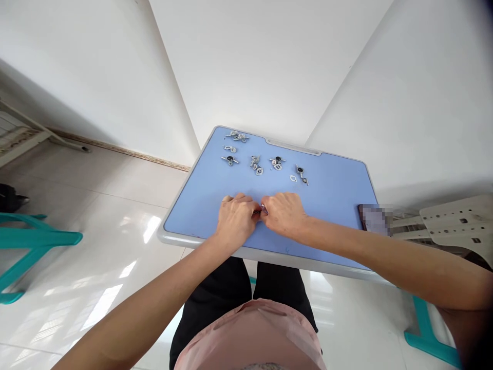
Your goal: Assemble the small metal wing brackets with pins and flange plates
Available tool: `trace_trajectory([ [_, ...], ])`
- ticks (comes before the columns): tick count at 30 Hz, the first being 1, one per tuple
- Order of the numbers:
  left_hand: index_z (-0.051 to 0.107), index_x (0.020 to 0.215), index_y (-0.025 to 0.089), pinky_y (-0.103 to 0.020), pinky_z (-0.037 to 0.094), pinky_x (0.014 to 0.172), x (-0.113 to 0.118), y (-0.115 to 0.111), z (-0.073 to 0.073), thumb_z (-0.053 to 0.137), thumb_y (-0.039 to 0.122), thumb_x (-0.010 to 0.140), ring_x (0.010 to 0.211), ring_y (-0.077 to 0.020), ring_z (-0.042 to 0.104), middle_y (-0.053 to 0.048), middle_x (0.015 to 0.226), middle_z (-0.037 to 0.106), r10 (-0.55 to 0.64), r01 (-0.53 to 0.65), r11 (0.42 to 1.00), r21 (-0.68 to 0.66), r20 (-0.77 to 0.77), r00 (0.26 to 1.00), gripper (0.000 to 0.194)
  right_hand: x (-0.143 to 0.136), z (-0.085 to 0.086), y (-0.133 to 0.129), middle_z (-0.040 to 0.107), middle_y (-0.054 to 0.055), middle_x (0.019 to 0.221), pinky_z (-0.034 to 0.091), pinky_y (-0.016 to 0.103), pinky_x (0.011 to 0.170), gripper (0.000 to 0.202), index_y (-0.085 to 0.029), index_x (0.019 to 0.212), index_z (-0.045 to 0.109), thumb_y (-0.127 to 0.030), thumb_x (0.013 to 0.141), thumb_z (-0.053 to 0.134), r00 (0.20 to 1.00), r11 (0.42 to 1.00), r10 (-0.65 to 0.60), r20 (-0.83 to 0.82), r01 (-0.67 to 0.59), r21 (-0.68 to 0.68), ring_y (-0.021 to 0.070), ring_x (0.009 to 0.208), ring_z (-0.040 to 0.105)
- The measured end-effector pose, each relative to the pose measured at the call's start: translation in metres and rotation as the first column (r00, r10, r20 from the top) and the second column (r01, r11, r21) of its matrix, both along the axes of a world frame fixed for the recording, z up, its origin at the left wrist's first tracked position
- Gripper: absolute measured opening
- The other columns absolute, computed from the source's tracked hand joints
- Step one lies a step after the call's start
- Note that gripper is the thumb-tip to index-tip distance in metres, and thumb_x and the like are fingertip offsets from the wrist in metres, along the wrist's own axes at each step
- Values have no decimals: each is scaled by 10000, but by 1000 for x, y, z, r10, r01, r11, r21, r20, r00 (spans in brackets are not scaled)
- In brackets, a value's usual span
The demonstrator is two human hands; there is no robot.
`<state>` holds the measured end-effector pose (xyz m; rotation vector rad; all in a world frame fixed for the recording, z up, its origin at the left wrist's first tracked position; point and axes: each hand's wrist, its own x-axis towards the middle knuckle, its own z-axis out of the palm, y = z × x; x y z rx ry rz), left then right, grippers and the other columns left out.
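Near the front edge of the blue tabletop (200, 205), my left hand (236, 218) and my right hand (285, 211) meet with fingers closed. Between their fingertips shows a small shiny metal part (263, 208), gripped from both sides; most of it is hidden and its kind is unclear. Beyond the hands lie small metal fittings with black round centres, among them one on the left (230, 160) and another on the right (300, 170). A flat oval gasket-like plate (293, 178) rests beside the right one.
More clusters of metal parts (237, 136) sit at the table's far left and middle (256, 163). A phone (372, 219) lies at the right edge. White walls stand behind the table. Teal stools (38, 237) and a cream metal frame (458, 221) flank it.
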<state>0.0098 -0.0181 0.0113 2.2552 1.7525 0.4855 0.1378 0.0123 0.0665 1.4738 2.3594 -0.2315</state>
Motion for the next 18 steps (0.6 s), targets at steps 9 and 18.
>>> trace_trajectory([
  [9, 765, 837, 233, -370, 344, 711, -1, -1, -3, 601, 178, 858, 859, -240, 631, -26, 771, 719, -10, 9, 999, 40, 16, 1000, 175, 5, -7, 3, 719, 82, 805, 330, 299, 589, 244, -201, 948, 687, -292, 862, 477, 999, 999, -30, -9, 30, -12, 232, 784, 662],
  [18, 758, 778, 228, -356, 322, 674, -3, 0, -6, 644, 190, 851, 784, -219, 604, -17, 679, 675, -40, 36, 993, 116, 37, 999, 141, 6, 4, 6, 710, 66, 754, 249, 302, 538, 243, -193, 906, 683, -252, 837, 457, 1000, 1000, 24, -18, -24, 4, 200, 667, 613],
])
